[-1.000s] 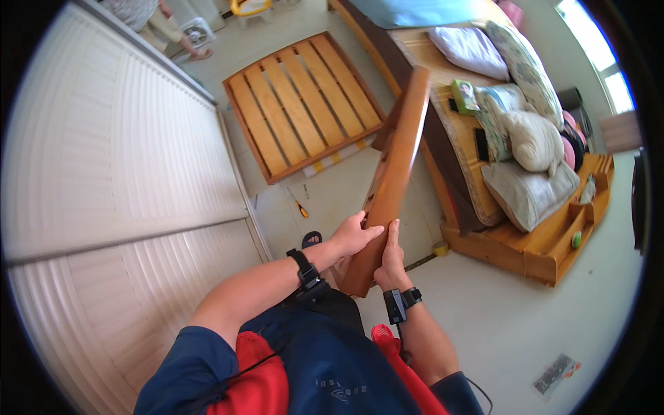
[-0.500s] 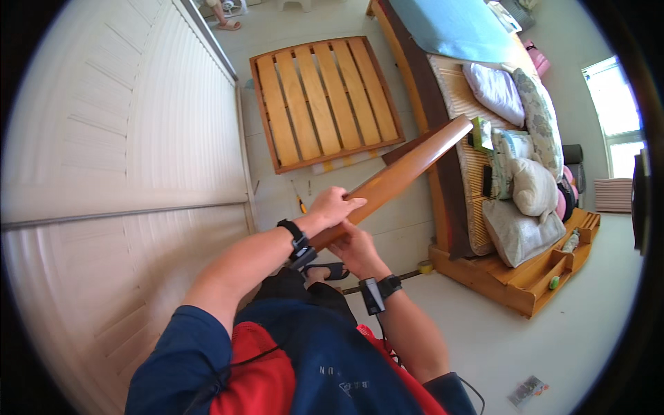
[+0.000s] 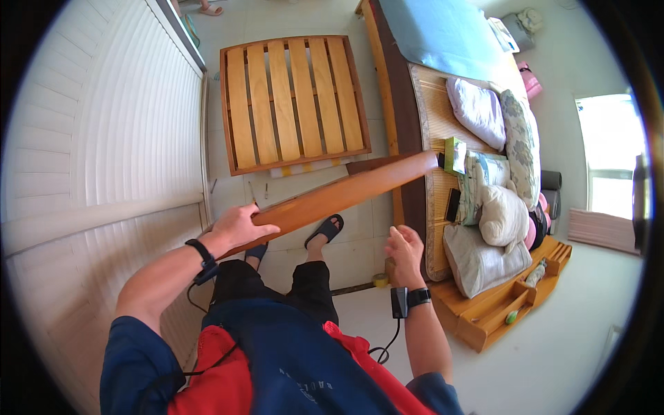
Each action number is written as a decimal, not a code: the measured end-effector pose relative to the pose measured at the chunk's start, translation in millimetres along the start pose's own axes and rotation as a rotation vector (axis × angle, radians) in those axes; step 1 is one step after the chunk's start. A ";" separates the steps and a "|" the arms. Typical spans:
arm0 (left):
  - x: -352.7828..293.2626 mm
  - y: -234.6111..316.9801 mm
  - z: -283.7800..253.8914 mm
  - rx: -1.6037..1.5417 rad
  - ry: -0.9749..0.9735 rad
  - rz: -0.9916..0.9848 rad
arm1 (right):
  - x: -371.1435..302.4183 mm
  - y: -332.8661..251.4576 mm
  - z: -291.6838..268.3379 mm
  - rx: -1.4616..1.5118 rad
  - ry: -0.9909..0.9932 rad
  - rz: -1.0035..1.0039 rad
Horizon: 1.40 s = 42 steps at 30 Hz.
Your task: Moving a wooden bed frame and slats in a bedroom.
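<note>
A long, slightly curved brown wooden board (image 3: 339, 198) slants across in front of me, its far end reaching over the bed's edge. My left hand (image 3: 238, 227) is closed on the board's near end, thumb lying along the top face. Off the board, my right hand (image 3: 405, 256) hovers by the near side of the bed, fingers loosely bent and nothing visible in them. Beyond the board, a slatted wooden panel (image 3: 294, 97) in a darker frame lies on the floor. Another dark brown piece (image 3: 370, 164) shows partly behind the board.
The bed (image 3: 437, 111) on the right carries a woven mat, pillows, a green tissue box (image 3: 454, 155) and a blue cover. A wooden headboard shelf (image 3: 477, 325) stands at its near end. White louvred doors (image 3: 131, 90) line the left. A tape roll (image 3: 380, 280) lies on the floor.
My right hand has let go of the board and moved right. My left hand has moved left with the board, which now lies at a flatter slant.
</note>
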<state>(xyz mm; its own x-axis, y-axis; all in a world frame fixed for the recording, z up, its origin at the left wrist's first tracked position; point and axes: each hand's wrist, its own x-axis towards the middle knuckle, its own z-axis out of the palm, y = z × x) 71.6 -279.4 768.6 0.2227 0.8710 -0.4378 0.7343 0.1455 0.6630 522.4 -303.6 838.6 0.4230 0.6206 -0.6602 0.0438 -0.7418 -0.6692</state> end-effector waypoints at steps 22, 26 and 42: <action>79.5 -5.4 3.8 0.198 0.197 0.198 | 222.9 -108.8 -20.3 -1.397 -0.526 -1.157; 93.0 -21.4 -0.3 0.187 0.199 0.198 | 234.4 -129.2 -0.4 -1.450 -0.541 -1.160; 188.8 -76.7 -26.3 0.067 0.264 0.182 | 305.4 -191.0 82.1 -1.501 -0.552 -1.150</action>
<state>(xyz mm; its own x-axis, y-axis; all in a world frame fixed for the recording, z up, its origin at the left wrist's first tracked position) 40.4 -113.8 651.1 0.1868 0.9728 -0.1369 0.7401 -0.0478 0.6707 568.9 48.5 736.8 -0.6265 0.6610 -0.4130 0.7707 0.6044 -0.2018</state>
